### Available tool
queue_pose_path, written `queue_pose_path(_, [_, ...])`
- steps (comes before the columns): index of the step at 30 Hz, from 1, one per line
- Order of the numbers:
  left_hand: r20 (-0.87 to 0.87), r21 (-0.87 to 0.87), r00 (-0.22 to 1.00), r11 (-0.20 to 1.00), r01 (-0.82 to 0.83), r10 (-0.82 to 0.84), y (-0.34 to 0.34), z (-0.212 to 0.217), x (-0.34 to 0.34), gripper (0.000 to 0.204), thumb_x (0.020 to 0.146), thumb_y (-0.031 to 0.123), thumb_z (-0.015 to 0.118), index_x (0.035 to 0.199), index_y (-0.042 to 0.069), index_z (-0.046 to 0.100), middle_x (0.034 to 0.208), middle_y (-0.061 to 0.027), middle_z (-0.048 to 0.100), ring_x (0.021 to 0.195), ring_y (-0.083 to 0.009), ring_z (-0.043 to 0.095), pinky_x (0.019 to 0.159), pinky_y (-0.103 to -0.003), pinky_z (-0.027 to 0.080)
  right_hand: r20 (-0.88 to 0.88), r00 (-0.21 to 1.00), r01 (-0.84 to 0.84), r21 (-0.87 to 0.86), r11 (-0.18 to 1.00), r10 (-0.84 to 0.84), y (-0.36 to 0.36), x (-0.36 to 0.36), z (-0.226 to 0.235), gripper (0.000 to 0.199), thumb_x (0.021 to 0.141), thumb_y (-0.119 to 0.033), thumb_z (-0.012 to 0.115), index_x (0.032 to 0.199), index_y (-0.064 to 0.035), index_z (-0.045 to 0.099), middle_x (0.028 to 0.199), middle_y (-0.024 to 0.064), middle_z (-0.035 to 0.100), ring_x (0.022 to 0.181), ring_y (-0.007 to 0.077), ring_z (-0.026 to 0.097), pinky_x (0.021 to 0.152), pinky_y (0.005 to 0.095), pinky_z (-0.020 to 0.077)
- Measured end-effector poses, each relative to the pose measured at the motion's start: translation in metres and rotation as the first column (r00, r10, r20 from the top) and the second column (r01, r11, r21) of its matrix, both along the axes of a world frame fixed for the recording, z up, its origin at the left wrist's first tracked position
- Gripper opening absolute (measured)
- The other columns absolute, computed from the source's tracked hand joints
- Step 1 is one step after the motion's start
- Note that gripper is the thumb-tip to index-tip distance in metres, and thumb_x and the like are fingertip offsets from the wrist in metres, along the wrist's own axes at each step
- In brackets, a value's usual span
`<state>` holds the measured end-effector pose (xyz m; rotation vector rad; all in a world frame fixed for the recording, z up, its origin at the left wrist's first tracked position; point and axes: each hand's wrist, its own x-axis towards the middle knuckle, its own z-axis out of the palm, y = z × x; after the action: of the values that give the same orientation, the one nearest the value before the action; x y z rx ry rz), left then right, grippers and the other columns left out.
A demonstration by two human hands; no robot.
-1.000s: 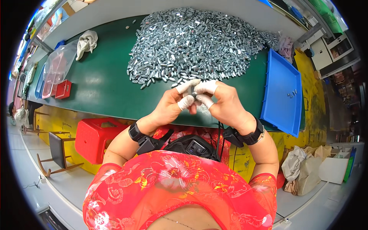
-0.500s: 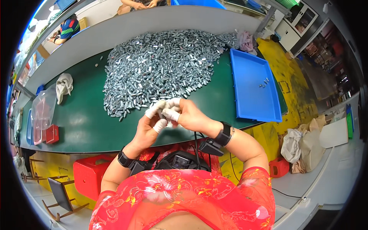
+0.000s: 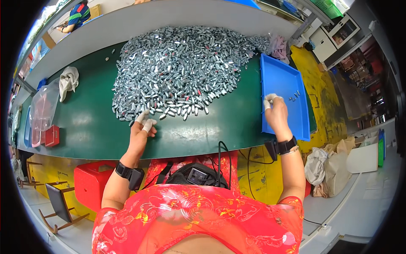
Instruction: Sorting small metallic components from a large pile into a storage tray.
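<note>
A broad heap of small silvery metal pieces (image 3: pixel 177 67), a few showing red, lies on the green table (image 3: pixel 203 137). At the heap's near-left edge is my left hand (image 3: pixel 141 134), with white finger covers on its fingertips. Its thumb and forefinger are apart, and I see nothing between them. My right hand (image 3: pixel 278 115), also wearing white finger covers, is over the left side of the blue tray (image 3: pixel 301 120). Its fingers are curled together; whatever they hold is hidden. Several small metal pieces (image 3: pixel 294 96) lie in the tray, right of that hand.
At the left of the table are a pale cloth (image 3: pixel 69 82), a clear plastic bag (image 3: pixel 43 108) and a small red box (image 3: pixel 52 136). A grey partition (image 3: pixel 186 19) runs behind the heap. A red stool (image 3: pixel 95 184) stands below the table edge. Another person (image 3: pixel 78 16) sits beyond the partition.
My hands were together in front of the heap and have parted. The right has moved right to the blue tray; the left has moved left to the heap's edge.
</note>
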<state>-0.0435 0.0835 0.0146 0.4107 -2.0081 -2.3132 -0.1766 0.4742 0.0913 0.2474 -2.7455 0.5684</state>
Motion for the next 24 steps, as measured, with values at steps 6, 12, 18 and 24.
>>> queue_pose_path(6, [0.067, -0.189, 0.996, 0.981, -0.048, 0.062, 0.011, -0.033, 0.001, 0.043, 0.089, 0.012, 0.052, 0.129, 0.003, 0.039, 0.091, -0.0033, 0.057, 0.067, -0.0083, 0.053, 0.060, -0.020, 0.044, 0.241, 0.938, -0.223, -0.136, 0.965, 0.250, -0.058, -0.052, -0.043, 0.025, 0.075, -0.018, 0.064, 0.096, -0.0045, 0.063, 0.097, 0.0202, 0.061, 0.093, 0.0346, 0.058, 0.081, 0.0395, 0.0456])
queue_pose_path(12, [0.066, -0.065, 0.996, 0.996, -0.063, 0.067, 0.009, -0.034, -0.001, 0.045, 0.088, 0.010, 0.053, 0.129, 0.002, 0.039, 0.091, -0.0050, 0.058, 0.071, -0.0100, 0.056, 0.061, -0.021, 0.047, 0.106, 0.984, -0.141, -0.015, 0.990, 0.142, -0.096, -0.115, -0.100, 0.029, 0.074, -0.019, 0.066, 0.098, -0.0029, 0.063, 0.091, 0.0183, 0.064, 0.081, 0.0301, 0.063, 0.072, 0.0348, 0.0487])
queue_pose_path(18, [0.081, -0.045, 0.996, 0.998, -0.044, 0.047, 0.006, -0.029, -0.001, 0.045, 0.089, 0.011, 0.052, 0.131, 0.002, 0.037, 0.092, -0.0056, 0.058, 0.073, -0.0110, 0.057, 0.062, -0.022, 0.048, 0.332, 0.929, -0.157, -0.043, 0.987, 0.162, -0.082, -0.118, -0.102, 0.026, 0.078, -0.019, 0.062, 0.097, -0.0020, 0.062, 0.083, 0.0151, 0.065, 0.079, 0.0249, 0.064, 0.067, 0.0322, 0.0494])
queue_pose_path(24, [0.129, 0.020, 0.992, 1.000, -0.009, 0.006, 0.004, -0.027, -0.003, 0.043, 0.092, 0.017, 0.047, 0.131, 0.003, 0.036, 0.091, -0.0069, 0.057, 0.071, -0.0119, 0.057, 0.062, -0.023, 0.048, 0.355, 0.798, 0.097, -0.874, 0.477, 0.488, -0.132, -0.039, -0.033, 0.023, 0.093, -0.020, 0.046, 0.108, -0.0045, 0.054, 0.083, 0.0059, 0.061, 0.074, 0.0143, 0.060, 0.060, 0.0250, 0.0475])
